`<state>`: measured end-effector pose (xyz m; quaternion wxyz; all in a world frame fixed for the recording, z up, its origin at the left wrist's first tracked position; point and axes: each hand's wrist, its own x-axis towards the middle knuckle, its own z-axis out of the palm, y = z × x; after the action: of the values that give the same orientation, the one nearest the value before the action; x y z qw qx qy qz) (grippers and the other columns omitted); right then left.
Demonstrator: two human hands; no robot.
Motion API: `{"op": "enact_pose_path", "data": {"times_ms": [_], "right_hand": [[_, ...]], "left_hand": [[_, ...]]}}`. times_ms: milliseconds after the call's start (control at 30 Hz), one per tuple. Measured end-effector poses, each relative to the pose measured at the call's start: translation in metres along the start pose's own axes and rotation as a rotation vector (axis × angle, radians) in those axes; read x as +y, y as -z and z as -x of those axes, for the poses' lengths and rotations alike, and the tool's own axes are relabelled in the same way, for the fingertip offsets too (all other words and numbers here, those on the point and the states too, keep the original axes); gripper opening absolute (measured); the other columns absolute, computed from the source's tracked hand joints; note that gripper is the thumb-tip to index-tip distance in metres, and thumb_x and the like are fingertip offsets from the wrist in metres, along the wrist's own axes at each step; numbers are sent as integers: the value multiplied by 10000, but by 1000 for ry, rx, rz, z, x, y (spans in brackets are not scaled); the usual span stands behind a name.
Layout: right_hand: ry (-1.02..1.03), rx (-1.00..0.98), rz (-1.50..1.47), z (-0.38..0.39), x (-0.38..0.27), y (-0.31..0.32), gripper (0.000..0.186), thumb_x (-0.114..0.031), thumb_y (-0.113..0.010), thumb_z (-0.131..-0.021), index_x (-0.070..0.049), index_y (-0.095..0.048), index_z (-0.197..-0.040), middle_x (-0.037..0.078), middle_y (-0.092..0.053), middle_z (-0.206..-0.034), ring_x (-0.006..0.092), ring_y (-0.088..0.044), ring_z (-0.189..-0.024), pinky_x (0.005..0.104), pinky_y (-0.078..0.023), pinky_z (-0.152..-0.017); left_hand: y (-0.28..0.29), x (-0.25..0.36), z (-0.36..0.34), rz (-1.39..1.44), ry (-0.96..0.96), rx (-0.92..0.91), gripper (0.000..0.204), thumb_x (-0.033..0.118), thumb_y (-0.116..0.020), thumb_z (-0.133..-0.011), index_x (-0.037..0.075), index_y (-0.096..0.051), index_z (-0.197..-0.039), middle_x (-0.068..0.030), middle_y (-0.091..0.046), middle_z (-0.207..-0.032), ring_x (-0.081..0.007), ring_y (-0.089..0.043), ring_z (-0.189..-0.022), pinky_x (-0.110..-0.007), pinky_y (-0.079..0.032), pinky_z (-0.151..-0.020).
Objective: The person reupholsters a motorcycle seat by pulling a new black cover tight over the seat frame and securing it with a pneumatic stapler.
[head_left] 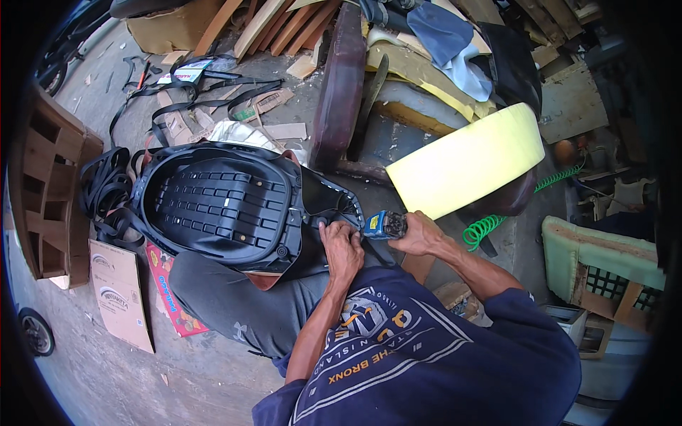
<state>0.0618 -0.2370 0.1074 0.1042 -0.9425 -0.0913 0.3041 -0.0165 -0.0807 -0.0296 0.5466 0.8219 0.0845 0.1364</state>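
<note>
A black plastic seat base (213, 206) lies across my legs, underside up, with dark sheet covering (312, 192) round its narrow right end. My left hand (341, 252) has its fingers bent over the covering at that end, pressing or pinching it against the rim. My right hand (419, 238) grips a blue-and-black staple gun (383, 225), whose nose sits at the rim just right of my left fingers. A bundle of black straps (106, 184) lies beside the seat base's left end.
A slatted wooden frame (50, 192) stands left, above cardboard sheets (117, 298). A yellow foam slab (465, 156) rests on maroon padded pieces (334, 85) at the upper right. Stacked wood strips (256, 25) are at the back. A green coiled hose (483, 228) and pale-green padded piece (597, 248) lie right.
</note>
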Motion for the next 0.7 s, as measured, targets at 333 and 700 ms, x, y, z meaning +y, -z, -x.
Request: {"op": "enact_pose_path", "data": {"times_ms": [333, 700], "right_hand": [[-97, -103, 183, -1, -63, 26, 465, -305, -664, -759, 116, -704, -952, 324, -702, -923, 462, -709, -896, 484, -570, -810], [-71, -123, 150, -11, -36, 36, 365, -242, -714, -696, 60, -724, -902, 238, -723, -818, 352, -724, -749, 431, -568, -674]], "left_hand": [[7, -9, 2, 48, -20, 8, 137, -14, -611, -814, 1, -703, -914, -145, -644, -997, -334, -594, -1059, -548, -254, -1180], [25, -16, 0, 114, -57, -12, 188, -15, -584, -862, 6, -702, -1007, -170, -669, -1077, -350, -632, -1100, -543, -294, -1175]]}}
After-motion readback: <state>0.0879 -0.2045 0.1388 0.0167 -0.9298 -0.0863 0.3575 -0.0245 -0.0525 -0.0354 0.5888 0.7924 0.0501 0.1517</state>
